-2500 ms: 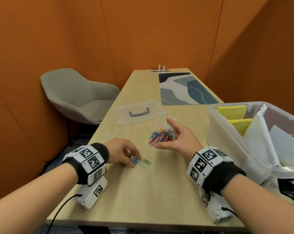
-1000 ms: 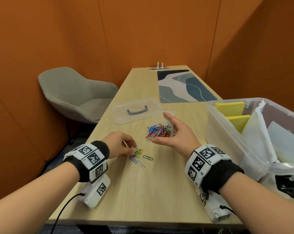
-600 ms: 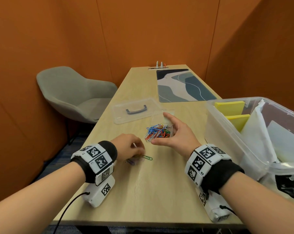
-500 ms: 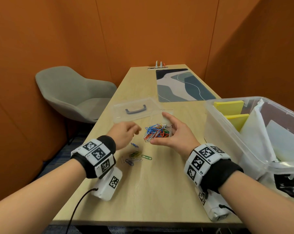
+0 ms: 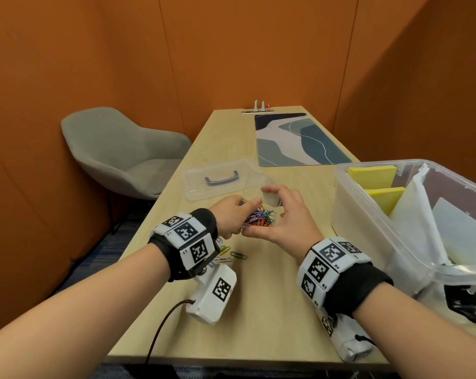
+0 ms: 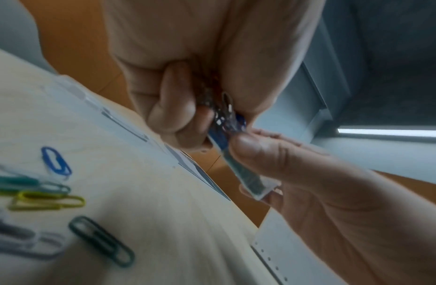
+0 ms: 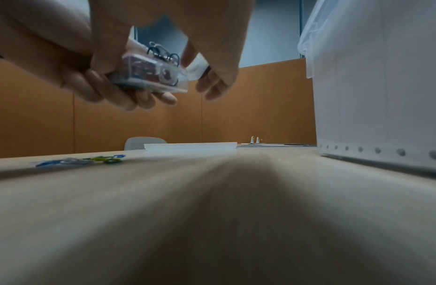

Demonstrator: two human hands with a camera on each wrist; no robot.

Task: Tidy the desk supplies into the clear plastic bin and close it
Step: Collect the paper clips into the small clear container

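Paper clips [image 5: 259, 218] heap above the rim of the small clear box [image 7: 148, 72] cupped in the right hand [image 5: 282, 218], held above the table [image 5: 258, 296]; the left hand [image 5: 232, 214] pinches more clips at its mouth; any tilt may spill them. Loose clips [image 6: 101, 241] remain on the table; the big clear bin [image 5: 351, 209], lid [image 5: 217, 179] off, holds yellow pads [image 5: 372, 176] and papers.

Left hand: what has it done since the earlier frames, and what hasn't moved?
The left hand left the loose paper clips on the desk, rose and went right to the small clear clip box, carrying pinched clips to it. The right hand lifted that box off the desk and holds it. Unmoved: several loose clips, the bin lid, the clear plastic bin.
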